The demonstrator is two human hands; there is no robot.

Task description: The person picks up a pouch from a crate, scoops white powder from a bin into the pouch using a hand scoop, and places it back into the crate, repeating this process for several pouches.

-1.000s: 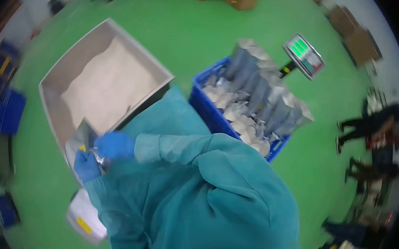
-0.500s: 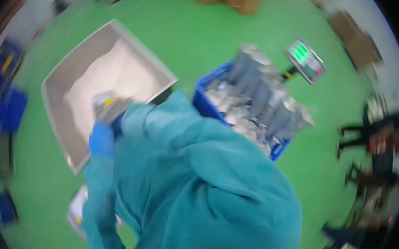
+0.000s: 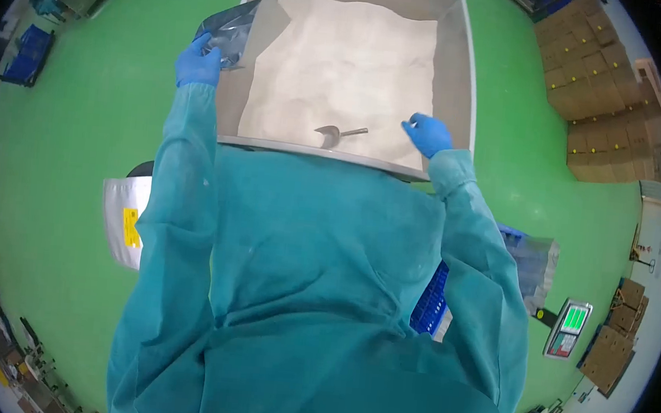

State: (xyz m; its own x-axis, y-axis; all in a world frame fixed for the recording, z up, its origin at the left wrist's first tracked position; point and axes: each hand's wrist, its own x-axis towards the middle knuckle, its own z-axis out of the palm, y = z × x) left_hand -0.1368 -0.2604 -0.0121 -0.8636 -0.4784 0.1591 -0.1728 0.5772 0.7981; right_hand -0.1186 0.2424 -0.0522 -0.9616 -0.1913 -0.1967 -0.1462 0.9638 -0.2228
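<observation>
Both hands wear blue gloves and reach out from teal gown sleeves toward a big metal bin (image 3: 468,69) full of white powder (image 3: 343,58). Left hand (image 3: 199,61) is closed around the lower edge of a silver foil pouch (image 3: 232,29), holding it up at the bin's left wall, the pouch standing above the rim with its mouth tilted toward the powder. Right hand (image 3: 427,134) hovers over the near right corner of the bin, fingers loosely curled and holding nothing, just above the powder surface. A small metal scoop (image 3: 338,135) lies on the powder near the front wall, between the two hands and closer to the right one, its handle pointing toward that hand but not touching it.

Down at the person's left side, on the green floor (image 3: 61,143), lies another silver pouch with a yellow label (image 3: 123,220). At the right side, partly hidden behind the sleeve, a blue crate (image 3: 432,298) sits with a foil pouch (image 3: 538,264) standing at its far edge. A weighing scale with a green display (image 3: 569,328) stands near it. Stacks of cardboard boxes (image 3: 600,88) line the floor beyond the bin on the right.
</observation>
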